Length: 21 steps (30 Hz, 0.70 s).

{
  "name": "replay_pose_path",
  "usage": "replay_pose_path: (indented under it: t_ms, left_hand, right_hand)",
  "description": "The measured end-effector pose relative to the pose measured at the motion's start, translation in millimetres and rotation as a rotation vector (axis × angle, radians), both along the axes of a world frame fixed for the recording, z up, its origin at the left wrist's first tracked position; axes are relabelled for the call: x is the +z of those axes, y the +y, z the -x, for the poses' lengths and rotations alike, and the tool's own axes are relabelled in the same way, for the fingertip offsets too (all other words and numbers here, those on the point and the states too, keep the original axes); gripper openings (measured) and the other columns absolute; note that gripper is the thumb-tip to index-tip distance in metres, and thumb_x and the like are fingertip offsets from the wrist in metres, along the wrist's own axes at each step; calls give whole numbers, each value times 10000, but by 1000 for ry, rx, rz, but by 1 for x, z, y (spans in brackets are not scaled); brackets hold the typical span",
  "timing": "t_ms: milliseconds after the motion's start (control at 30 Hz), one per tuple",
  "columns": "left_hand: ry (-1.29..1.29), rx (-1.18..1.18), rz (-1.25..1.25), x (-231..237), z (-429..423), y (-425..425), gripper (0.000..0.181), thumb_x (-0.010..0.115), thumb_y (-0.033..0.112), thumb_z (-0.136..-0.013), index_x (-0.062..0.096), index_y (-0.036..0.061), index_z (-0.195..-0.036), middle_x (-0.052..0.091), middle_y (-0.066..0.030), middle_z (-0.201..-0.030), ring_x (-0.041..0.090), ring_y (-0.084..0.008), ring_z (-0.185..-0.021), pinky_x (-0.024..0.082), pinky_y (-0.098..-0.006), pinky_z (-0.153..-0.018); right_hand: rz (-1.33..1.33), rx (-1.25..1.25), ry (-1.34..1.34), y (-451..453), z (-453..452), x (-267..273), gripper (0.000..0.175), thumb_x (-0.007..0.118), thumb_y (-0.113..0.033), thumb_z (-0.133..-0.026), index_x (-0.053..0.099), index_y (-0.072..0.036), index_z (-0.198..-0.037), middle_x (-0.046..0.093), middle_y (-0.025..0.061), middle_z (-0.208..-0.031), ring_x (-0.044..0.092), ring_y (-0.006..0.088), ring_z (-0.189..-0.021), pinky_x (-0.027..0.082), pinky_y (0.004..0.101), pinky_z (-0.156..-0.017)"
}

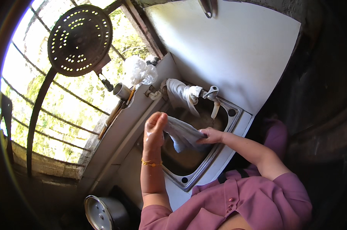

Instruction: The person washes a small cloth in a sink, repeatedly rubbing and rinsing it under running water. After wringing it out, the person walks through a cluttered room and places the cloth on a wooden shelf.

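Note:
A wet light grey-blue cloth [183,132] is stretched between my two hands above a metal sink [200,175]. My left hand [154,129] is closed on its upper left end, with white suds on the back of the hand near the wrist. Lower and to the right, my right hand [210,135] grips the other end, its fingers partly hidden by the cloth. Just beyond my right hand is a tap [211,93] with a pale spout; a thin trickle seems to fall from it. White cloth [180,89] is wrapped around the pipe behind the tap.
Along the window ledge stand a metal cup [121,91] and a white plastic bag [140,72]. A round perforated metal pan [80,40] hangs before the barred window. At the lower left sits a lidded metal pot [104,212]. A white panel [225,43] rises behind the sink.

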<state>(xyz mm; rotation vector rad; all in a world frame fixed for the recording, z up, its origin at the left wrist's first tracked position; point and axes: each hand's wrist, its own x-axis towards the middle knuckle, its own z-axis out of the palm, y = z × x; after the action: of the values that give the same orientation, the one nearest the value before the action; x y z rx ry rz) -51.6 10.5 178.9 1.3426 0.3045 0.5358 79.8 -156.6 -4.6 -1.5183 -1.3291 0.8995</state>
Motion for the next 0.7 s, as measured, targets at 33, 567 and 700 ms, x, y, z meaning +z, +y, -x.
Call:
replay_pose_path:
  t_ms: [33, 567, 700]
  left_hand:
    - [-44, 48, 16, 11, 5, 2, 153, 583, 182, -852, 559, 60, -762, 455, 75, -645, 397, -20, -608, 307, -183, -548]
    - [-190, 128, 264, -24, 86, 68, 165, 527, 205, -882, 563, 62, -805, 609, -36, -745, 580, -130, -653, 483, -267, -613]
    - [-2, 156, 414, -126, 92, 85, 204, 534, 255, -877, 555, 63, -813, 601, -27, -745, 569, -136, -682, 467, -282, -653]
  right_hand:
    - [62, 13, -15, 0, 0, -4, 412, 660, -335, -766, 554, -85, -1075, 612, 83, -942, 575, 184, -863, 434, 306, -772]
    - [-204, -296, 967, -16, -4, 28, 259, 406, -105, -843, 518, -54, -1071, 572, 32, -991, 533, 126, -921, 408, 265, -840]
    - [-350, -193, 1202, -13, 5, 46, 268, 397, -171, -850, 533, -71, -1059, 593, 45, -988, 563, 154, -925, 437, 306, -842]
